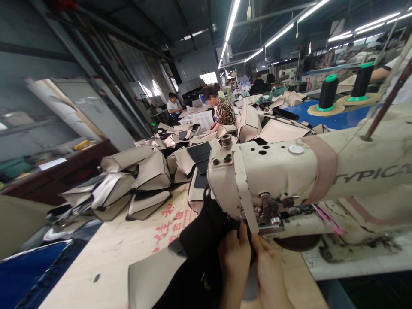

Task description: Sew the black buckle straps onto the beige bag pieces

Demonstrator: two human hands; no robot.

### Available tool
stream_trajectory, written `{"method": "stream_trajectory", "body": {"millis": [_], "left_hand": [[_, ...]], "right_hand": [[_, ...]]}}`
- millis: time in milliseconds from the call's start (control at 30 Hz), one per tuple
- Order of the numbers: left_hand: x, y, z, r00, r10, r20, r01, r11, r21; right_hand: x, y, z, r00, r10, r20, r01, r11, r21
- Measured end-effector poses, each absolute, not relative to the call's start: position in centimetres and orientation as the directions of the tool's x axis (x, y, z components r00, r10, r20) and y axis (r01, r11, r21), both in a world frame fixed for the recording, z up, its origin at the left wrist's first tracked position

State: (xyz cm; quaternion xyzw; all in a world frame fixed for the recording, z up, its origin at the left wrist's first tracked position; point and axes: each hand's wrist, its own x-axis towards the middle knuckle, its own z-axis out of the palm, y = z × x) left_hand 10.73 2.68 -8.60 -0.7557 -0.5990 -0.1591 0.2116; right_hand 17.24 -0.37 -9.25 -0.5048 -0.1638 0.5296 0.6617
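Both hands (236, 253) (269, 262) crowd the sewing machine's lower edge (252, 225) beside black fabric (204, 231).

One left hand (234, 256) plus one right hand (269, 264), that's two in play, one sewing machine (286, 167) up close, two black thread cones (328, 93), two tan discs (316, 111) beneath, one loose dark scrap (97, 278), at least two co-workers (225, 112), and pale bags (153, 171), overlapping beyond exact count

Wood tbl (122, 244) w/ piled beige pcs (152, 171), panel (151, 277), dk scrap (97, 278)

Sewing machine (286, 171) cropped at right
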Motion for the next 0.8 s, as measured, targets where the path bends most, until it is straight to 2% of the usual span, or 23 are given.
{"method": "stream_trajectory", "body": {"millis": [167, 333, 600, 800], "left_hand": [[10.8, 2.8, -8.6, 0.129, 0.871, 0.474, 0.986, -0.164, 0.032], [11.8, 2.2, -8.7, 0.023, 0.872, 0.488, 0.995, -0.065, 0.071], [10.1, 3.1, -8.7, 0.257, 0.806, 0.533, 0.966, -0.210, -0.148], [11.1, 2.3, -8.5, 0.223, 0.786, 0.576, 0.972, -0.137, -0.190]], "right_hand": [[17.2, -0.4, -9.0, 0.400, 0.874, -0.276, -0.489, -0.051, -0.871], [17.5, -0.4, -9.3, 0.388, 0.886, -0.254, -0.471, -0.047, -0.881], [17.6, -0.4, -9.3, 0.374, 0.870, -0.320, -0.512, -0.093, -0.854], [17.8, -0.3, -10.0, 0.359, 0.878, -0.317, -0.521, -0.093, -0.849]]}}
